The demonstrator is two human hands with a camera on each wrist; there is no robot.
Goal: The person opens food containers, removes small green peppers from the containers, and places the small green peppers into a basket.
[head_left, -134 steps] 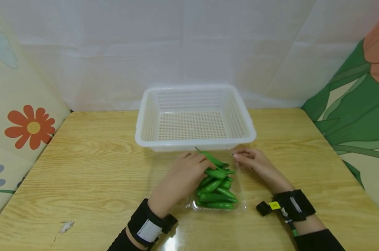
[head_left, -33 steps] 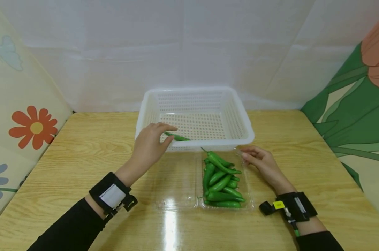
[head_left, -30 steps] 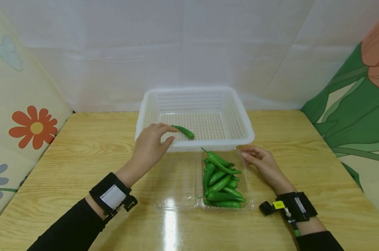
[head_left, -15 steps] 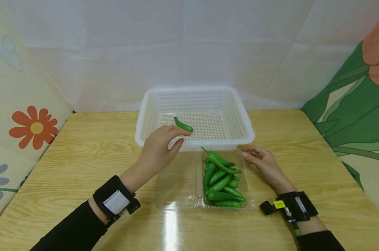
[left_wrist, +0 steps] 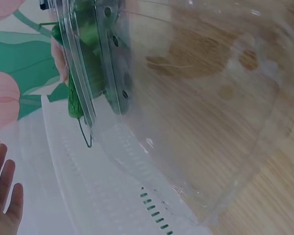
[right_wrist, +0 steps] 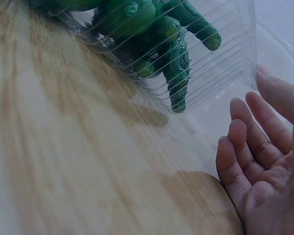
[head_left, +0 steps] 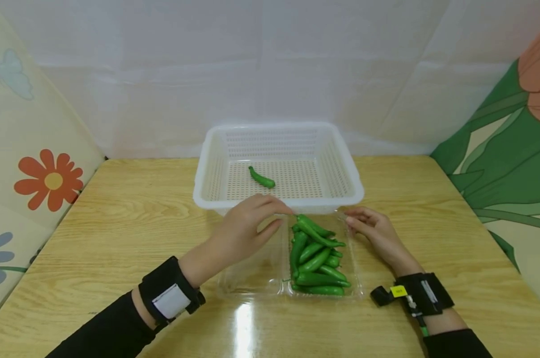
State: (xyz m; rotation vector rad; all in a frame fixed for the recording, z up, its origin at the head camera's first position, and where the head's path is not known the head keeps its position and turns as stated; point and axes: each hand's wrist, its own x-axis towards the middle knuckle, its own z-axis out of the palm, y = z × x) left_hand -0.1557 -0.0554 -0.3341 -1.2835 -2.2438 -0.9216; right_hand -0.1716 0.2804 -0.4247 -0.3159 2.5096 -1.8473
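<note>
Several green chili peppers [head_left: 314,263] lie heaped in the right half of an unfolded clear plastic box [head_left: 252,286]. My left hand [head_left: 243,228] hovers over the box's lid half, nothing held, with a gap between thumb and forefinger. Its forefinger tip is near the stem of the top pepper [head_left: 312,229]; whether they touch I cannot tell. In the left wrist view, the left fingers [left_wrist: 5,188] are apart from the box. My right hand [head_left: 377,233] pinches the box's far right corner; the right wrist view shows the thumb [right_wrist: 279,93] against the rim.
A white slotted basket [head_left: 354,184] stands directly behind the box, with one green chili pepper [head_left: 262,177] lying on its floor. The wooden table [head_left: 131,214] meets a white cloth [head_left: 261,74] at the back, and patterned panels flank both sides.
My left hand took one pepper from the box and let it drop into the basket. It has since come back right and nearer to the heap. The right hand stays at the box corner.
</note>
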